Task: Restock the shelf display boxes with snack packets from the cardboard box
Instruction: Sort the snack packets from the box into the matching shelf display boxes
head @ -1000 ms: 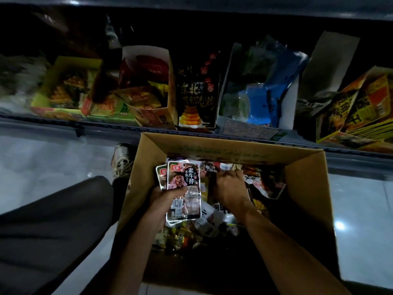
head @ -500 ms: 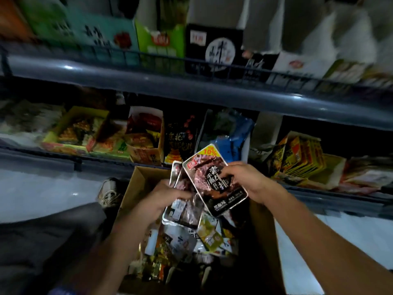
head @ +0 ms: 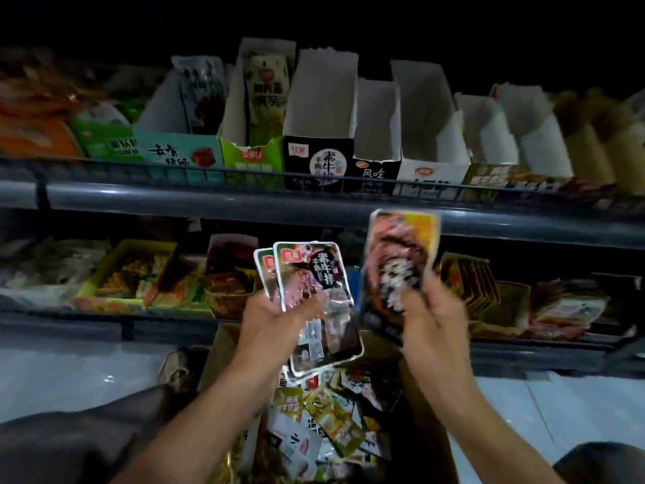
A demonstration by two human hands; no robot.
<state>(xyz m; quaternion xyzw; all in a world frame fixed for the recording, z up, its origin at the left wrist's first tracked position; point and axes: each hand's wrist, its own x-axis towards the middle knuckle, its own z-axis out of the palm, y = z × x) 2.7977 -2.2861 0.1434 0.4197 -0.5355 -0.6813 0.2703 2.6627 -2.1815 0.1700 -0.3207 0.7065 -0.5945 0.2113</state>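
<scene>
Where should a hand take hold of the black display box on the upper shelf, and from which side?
Grip the black display box by its tall white side walls, coming from above: its top is open and looks empty, neighbouring boxes stand close on both sides, and the shelf rail crosses its front.

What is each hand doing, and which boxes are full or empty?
Left hand: grips a small fan of dark silver-edged snack packets, upright.
Right hand: holds one blurred dark packet with a yellow corner, raised.
Brown cardboard box: open, holding loose packets.
Black display box with a white circle: on the upper shelf, looks empty.
Green display box: holds tall packets.
</scene>
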